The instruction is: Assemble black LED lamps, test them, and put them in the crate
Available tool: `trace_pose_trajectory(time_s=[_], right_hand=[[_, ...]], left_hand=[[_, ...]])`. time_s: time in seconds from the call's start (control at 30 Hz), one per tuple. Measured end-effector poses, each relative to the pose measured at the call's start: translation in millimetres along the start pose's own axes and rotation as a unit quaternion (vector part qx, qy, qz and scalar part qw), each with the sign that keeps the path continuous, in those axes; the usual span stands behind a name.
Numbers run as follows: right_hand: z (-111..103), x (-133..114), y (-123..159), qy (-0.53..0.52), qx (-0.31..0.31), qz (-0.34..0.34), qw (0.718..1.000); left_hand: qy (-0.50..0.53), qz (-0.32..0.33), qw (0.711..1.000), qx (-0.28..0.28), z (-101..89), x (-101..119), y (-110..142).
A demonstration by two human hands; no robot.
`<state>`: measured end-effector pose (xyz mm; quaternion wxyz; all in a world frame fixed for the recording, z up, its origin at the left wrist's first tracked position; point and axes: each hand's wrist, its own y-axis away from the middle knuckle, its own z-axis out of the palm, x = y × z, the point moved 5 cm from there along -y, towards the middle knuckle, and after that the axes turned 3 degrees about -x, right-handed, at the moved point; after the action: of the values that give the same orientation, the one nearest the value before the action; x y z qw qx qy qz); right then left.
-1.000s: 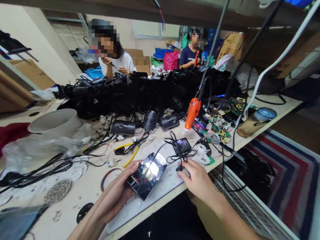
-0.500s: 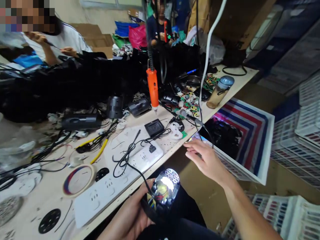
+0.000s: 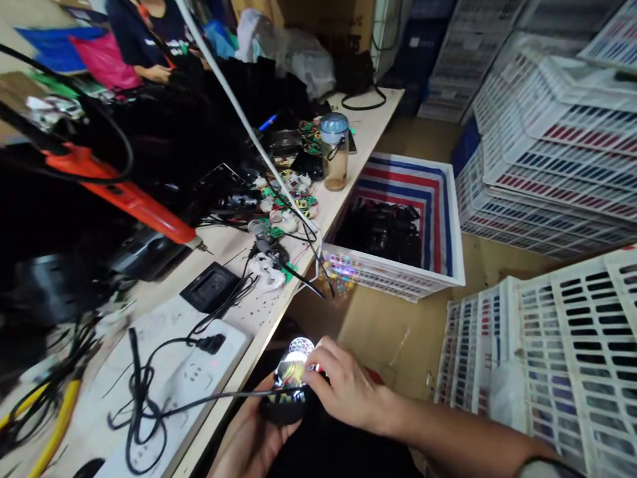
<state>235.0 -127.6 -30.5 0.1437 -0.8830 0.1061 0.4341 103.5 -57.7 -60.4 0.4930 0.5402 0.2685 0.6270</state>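
Observation:
My left hand [image 3: 256,431] is closed around the lower part of a small lit projector lamp [image 3: 291,372], just past the table edge. The lamp has a clear housing, a bright glow and a patterned round lens on top; coloured wires show inside. At its right side is my right hand [image 3: 343,385], thumb and fingers drawn together against the housing. What those fingers pinch, if anything, is hidden. A black cable [image 3: 229,396] runs from the white power strip [image 3: 229,338] across the front of the lamp and ends close to my right fingertips.
An orange electric screwdriver [image 3: 134,199] hangs over the table at the left. A black square holder [image 3: 212,287], circuit boards [image 3: 293,199] and a bottle [image 3: 334,153] stand on the table. A lined crate [image 3: 458,245] of black parts sits beyond its edge; white crates [image 3: 572,332] stand at the right.
My view has swung right. My right hand has come from beside the table edge to the lamp, its fingers now against it. The left hand still holds the lamp.

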Motion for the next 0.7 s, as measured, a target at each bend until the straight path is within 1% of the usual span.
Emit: trace_pose_trajectory(time_s=[0.1, 0.17, 0.27, 0.37, 0.47, 0.7], right_hand=[[10, 17, 11, -0.014, -0.019, 0.044, 0.999], [14, 22, 15, -0.031, -0.008, 0.071, 0.997], [20, 26, 18, -0.043, 0.016, 0.103, 0.994], [27, 29, 20, -0.040, 0.026, 0.107, 0.993], [33, 31, 22, -0.033, 0.012, 0.104, 0.994], [34, 29, 22, -0.033, -0.012, 0.106, 0.994]], left_hand=[[-0.010, -0.041, 0.999, 0.010, -0.8, -7, -4], [-0.010, -0.054, 0.998, 0.015, -0.8, -8, -6], [-0.004, -0.051, 0.999, 0.011, -0.8, -8, -5], [0.004, -0.054, 0.998, 0.010, -3.4, -8, -4], [0.012, -0.058, 0.998, 0.004, -6.1, -11, -4], [0.015, -0.064, 0.998, 0.001, -10.5, -16, -6]])
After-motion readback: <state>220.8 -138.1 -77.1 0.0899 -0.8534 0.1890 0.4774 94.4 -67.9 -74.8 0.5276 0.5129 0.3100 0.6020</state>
